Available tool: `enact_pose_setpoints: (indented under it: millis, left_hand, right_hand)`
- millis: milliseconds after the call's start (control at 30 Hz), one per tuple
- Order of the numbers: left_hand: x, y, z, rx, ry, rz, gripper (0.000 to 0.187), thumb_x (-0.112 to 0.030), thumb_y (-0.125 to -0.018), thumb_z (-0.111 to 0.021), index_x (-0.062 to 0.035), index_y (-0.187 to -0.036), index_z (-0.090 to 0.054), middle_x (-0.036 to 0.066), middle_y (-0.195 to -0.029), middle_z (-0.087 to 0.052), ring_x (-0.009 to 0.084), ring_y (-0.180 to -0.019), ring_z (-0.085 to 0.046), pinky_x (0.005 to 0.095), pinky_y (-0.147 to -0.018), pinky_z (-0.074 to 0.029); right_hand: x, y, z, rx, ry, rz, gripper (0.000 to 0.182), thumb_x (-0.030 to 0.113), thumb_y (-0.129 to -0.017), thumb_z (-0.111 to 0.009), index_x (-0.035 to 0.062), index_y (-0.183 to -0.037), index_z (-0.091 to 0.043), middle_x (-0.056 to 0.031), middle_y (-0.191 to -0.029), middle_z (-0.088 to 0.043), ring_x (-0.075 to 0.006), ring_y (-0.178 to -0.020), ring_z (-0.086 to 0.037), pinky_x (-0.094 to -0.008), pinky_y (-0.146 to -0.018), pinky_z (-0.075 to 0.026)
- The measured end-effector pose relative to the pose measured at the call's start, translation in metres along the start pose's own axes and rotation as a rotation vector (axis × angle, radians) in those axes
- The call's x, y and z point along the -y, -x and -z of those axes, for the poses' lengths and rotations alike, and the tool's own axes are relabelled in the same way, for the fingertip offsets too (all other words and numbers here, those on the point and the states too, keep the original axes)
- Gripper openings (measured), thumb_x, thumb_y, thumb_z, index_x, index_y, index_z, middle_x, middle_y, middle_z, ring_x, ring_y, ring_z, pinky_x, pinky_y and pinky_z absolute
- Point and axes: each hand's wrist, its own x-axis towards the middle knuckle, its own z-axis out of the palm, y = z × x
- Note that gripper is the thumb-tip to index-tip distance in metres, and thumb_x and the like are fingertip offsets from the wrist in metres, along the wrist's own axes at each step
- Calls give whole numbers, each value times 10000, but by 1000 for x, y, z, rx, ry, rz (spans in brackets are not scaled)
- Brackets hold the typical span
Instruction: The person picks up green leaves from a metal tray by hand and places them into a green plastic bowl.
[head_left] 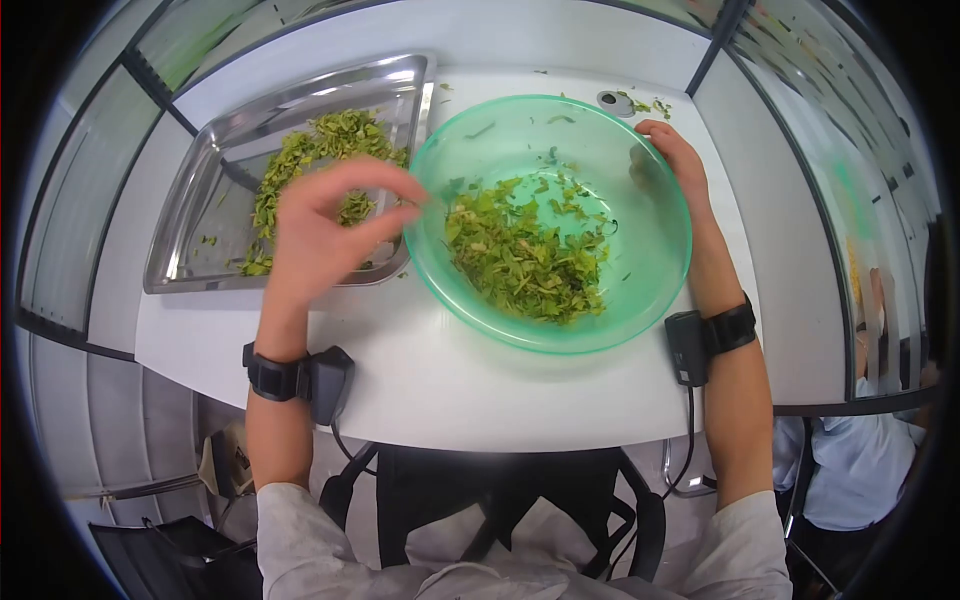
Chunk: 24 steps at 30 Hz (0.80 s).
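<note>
A translucent green plastic bowl [640, 270] is in front of me on the white table, holding a heap of chopped green leaves [525, 255]. My right hand [680, 165] grips the bowl's far right side, its fingers curled at the rim and partly showing through the plastic. At the opposite side, my left hand [335, 225] is slightly blurred, thumb and forefinger apart, fingertips right at the left rim. Behind that hand lies a shallow steel tray [210, 260] with more chopped leaves [330, 140] spread in it.
Leaf scraps [650, 104] lie by a round grey cable grommet [615, 103] at the table's back right corner. White partitions with glass panels surround the white table [450, 400]. A black chair [165, 555] stands at lower left; a person in a light shirt [855, 465] sits at lower right.
</note>
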Motion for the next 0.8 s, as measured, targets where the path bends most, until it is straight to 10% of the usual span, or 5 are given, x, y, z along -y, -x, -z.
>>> enact_pose_setpoints:
  millis: [100,200,300,800]
  left_hand:
    - [19,5,26,-456,6,92,161,75,-749,-645,-13,-884,-648,54,-889,-665,154,-805,-607,303,-755,-488]
    - [31,8,38,-399,-235,371,150,27,-744,-672,-22,-885,-652,40,-875,-660,131,-752,-589,283,-722,-482]
    - [42,12,25,148,-456,370,160,-36,-739,-690,-27,-894,-650,47,-836,-637,159,-736,-581,286,-704,-479]
    - [36,11,22,112,-525,365,144,-20,-715,-683,-35,-846,-624,64,-755,-622,198,-707,-588,312,-674,-483]
  right_hand:
    - [0,0,1,1,13,3,257,217,-909,-486,34,-1026,-623,16,-759,-574,-50,-648,-513,-200,-568,-411]
    - [2,2,-1,1,5,-1,258,216,-911,-482,30,-1023,-622,15,-765,-576,-51,-654,-513,-200,-571,-412]
    - [-1,-1,2,17,-8,8,260,215,-912,-481,29,-1025,-622,10,-782,-586,-51,-665,-520,-198,-580,-416]
    - [-1,-1,2,13,15,19,268,214,-917,-473,22,-1036,-618,5,-787,-590,-58,-670,-522,-204,-587,-419]
